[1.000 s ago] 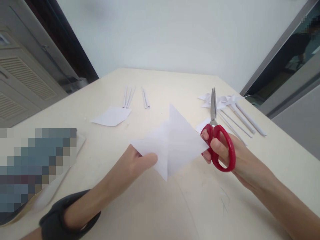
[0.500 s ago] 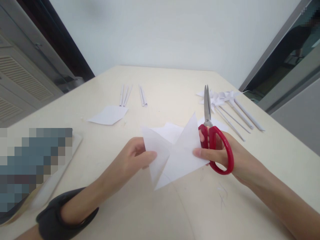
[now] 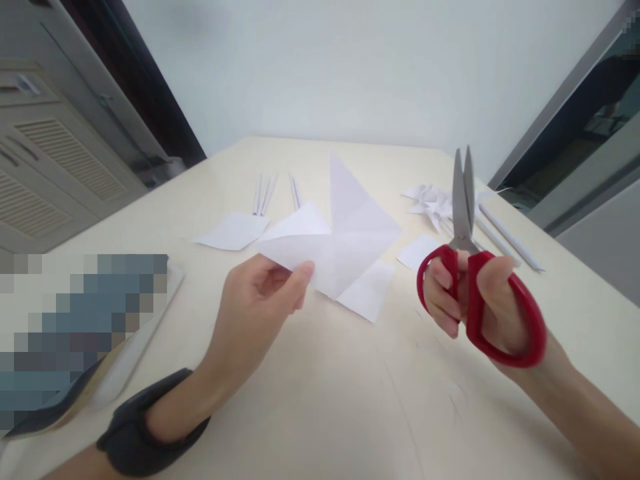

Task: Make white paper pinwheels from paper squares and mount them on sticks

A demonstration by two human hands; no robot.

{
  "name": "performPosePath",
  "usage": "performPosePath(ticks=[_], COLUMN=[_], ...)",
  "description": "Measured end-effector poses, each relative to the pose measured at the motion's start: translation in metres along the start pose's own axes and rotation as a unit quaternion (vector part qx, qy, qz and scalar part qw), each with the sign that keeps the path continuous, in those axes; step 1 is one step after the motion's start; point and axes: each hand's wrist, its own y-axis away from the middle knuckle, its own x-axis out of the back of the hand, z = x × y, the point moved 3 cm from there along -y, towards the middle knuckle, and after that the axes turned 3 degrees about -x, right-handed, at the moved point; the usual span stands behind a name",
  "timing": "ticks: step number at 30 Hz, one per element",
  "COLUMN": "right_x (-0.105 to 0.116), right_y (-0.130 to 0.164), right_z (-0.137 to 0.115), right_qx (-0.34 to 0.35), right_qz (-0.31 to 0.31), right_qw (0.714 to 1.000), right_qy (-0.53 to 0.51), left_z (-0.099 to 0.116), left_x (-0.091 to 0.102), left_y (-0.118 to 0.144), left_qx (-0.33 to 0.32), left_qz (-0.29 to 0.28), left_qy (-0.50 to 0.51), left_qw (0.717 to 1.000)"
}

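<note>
At the centre of the frame, lifted off the tabletop (image 3: 320, 400), the left hand (image 3: 260, 300) pinches one corner of a creased white paper (image 3: 345, 247) between thumb and forefinger. Right of it, the right hand (image 3: 475, 300) is closed through the red loops of the scissors (image 3: 470, 267), their steel blades upright and nearly shut. To cut cleanly, I judge the thin sheet should be held taut and fed deep into widely parted blades along a crease (it flops easily). Rolled paper sticks (image 3: 265, 193) lie at upper centre, folded pinwheels (image 3: 435, 200) at upper right, a flat scrap (image 3: 233, 231) nearby.
</note>
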Motion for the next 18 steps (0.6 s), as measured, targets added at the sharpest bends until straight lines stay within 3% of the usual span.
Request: performPosePath(ticks=[3,6,11,18], right_x=[-0.020,-0.038,-0.046,-0.043], right_y=[0.007,0.013,0.010,0.011], right_z=[-0.001,0.008,0.019,0.022], right_qx=[-0.024,-0.112,-0.130,-0.164], right_qz=[-0.109,-0.180,-0.199,-0.180], right_qw=[0.994,0.974,0.969,0.968], right_qy=[0.016,0.076,0.066,0.058], left_z=[0.000,0.000,-0.002,-0.006], left_x=[-0.001,-0.003,-0.005,-0.005], left_y=[0.000,0.002,0.006,0.005], left_qx=[0.000,0.011,0.048,0.096], left_qz=[0.013,0.007,-0.002,0.012], left_qy=[0.018,0.049,0.126,0.191], left_qw=[1.000,0.999,0.991,0.977])
